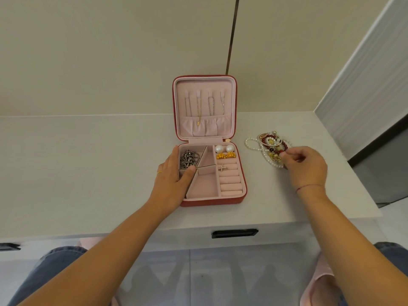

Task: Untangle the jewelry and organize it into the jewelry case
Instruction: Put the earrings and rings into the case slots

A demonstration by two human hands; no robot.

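Left hand (172, 173) flat, fingers straight; right hand (305, 167) curled, fingertips pinching jewelry (270, 146); both forearms stretched forward.

Views: one, head-worn, wide-angle.
Station: above the near edge of the counter (88, 164), at the person's head.
Facing: forward and steeply down. The forearms (123, 228) enter from the bottom corners, with denim knees (55, 263) along the lower margin.
Range: near. The left grip (170, 180) and right grip (306, 167) sit mid-frame.
Field: open jewelry case (220, 201) just right of the left grip, jewelry tangle (268, 146) just beyond the right grip, wall panels (110, 51) filling the upper half. Straight edges bow toward the margins.
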